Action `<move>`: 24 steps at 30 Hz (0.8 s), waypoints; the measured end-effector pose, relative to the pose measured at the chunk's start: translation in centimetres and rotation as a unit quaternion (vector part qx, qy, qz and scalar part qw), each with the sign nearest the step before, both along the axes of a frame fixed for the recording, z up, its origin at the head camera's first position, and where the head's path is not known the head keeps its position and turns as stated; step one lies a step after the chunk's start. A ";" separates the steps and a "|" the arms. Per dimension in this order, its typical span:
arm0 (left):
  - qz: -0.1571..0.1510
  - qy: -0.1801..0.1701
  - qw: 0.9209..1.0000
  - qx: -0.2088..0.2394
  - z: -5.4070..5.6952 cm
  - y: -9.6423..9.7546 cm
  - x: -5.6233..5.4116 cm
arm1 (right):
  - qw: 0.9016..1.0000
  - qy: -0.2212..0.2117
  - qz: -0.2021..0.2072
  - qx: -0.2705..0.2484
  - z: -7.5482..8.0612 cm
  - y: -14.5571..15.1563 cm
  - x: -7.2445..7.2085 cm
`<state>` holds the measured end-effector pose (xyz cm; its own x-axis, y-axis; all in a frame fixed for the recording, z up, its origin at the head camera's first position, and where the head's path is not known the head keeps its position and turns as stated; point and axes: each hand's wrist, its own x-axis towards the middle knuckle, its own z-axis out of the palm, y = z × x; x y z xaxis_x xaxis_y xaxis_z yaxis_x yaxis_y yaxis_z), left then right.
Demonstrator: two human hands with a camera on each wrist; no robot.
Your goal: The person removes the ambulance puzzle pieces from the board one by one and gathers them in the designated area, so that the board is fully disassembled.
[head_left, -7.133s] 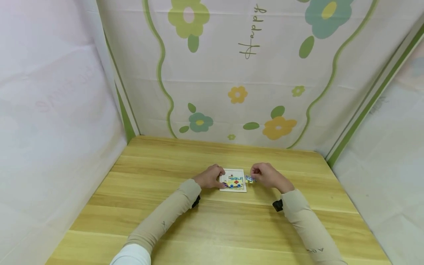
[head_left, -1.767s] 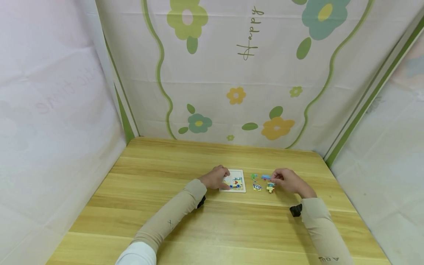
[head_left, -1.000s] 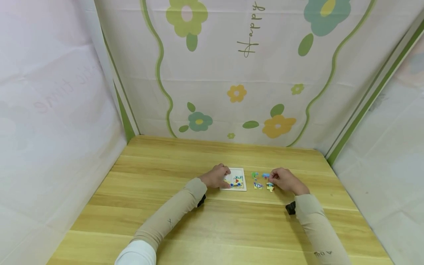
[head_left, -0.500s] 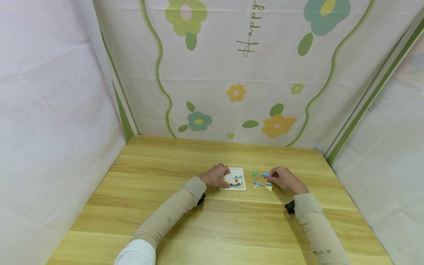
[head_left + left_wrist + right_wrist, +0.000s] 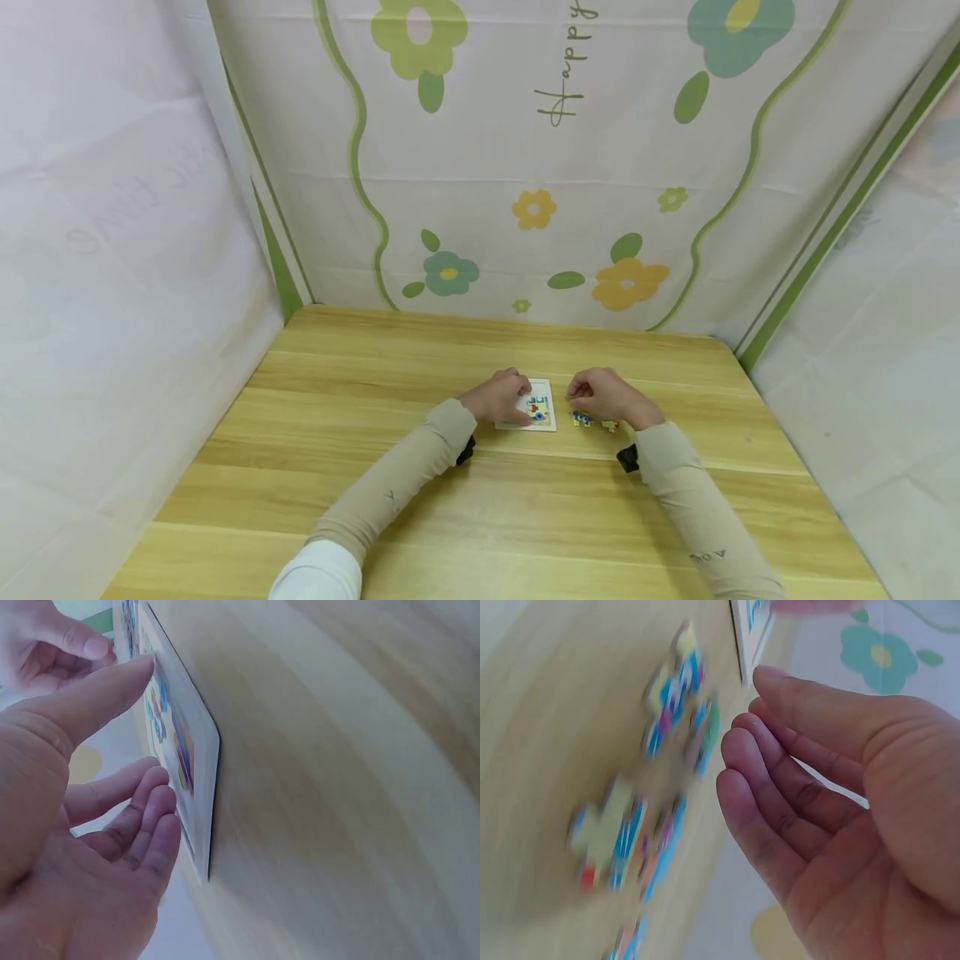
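Observation:
A small white framed jigsaw board (image 5: pixel 543 385) lies on the table, with part of an ambulance picture on its face. My left hand (image 5: pixel 497 397) is over its left side, covering that part; the left wrist view shows the thumb (image 5: pixel 120 686) and loosely bent fingers close over the board, holding nothing. Right of the board, my right hand (image 5: pixel 606 393) hovers above loose puzzle pieces (image 5: pixel 582 418). In the right wrist view its fingers (image 5: pixel 754 802) are bent and relaxed, gripping nothing. Beneath them lie a yellow-and-blue piece (image 5: pixel 673 694), a green one (image 5: pixel 709 735) and a pale yellow one (image 5: pixel 607 829).
The wooden table (image 5: pixel 480 508) extends around the board and pieces. Pale fabric walls stand at the left, right and back; the back one (image 5: pixel 465 200) carries printed flowers.
Since the oldest frame, pieces have gone from the board to the table at its right. In the last half second my right hand has moved left from the farther pieces, my left slightly right.

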<state>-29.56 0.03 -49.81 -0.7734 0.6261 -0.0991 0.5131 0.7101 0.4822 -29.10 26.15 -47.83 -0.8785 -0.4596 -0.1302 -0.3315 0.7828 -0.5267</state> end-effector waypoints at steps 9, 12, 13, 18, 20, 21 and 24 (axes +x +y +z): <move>0.003 -0.011 0.999 0.041 -0.5 0.7 -0.1 | 0.999 0.009 0.043 -0.021 -1.0 -3.5 -0.8; -0.002 -0.007 0.999 0.050 -0.7 0.8 -0.1 | 0.998 0.006 0.055 -0.024 -1.3 -4.0 -0.8; -0.003 -0.006 0.999 0.052 -0.8 0.8 -0.1 | 0.998 0.007 0.056 -0.024 -1.3 -4.1 -0.8; 0.000 -0.009 0.998 0.057 -1.0 0.9 -0.3 | 0.998 0.017 0.061 -0.012 -1.5 -4.2 -0.7; 0.002 -0.011 0.998 0.056 -1.2 0.9 -0.4 | 0.998 0.022 0.064 -0.007 -1.5 -4.2 -0.7; 0.003 -0.012 0.998 0.056 -1.2 0.9 -0.4 | 0.998 0.023 0.064 -0.006 -1.5 -4.1 -0.7; 0.006 -0.014 0.998 0.057 -1.4 0.9 -0.6 | 0.998 0.024 0.061 -0.005 -1.6 -4.1 -0.8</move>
<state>-30.12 0.95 -51.21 -0.7782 0.6261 -0.0491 0.4909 0.6552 0.5742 -29.89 22.06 -49.46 -0.8212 -0.5645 -0.0838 -0.4492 0.7299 -0.5153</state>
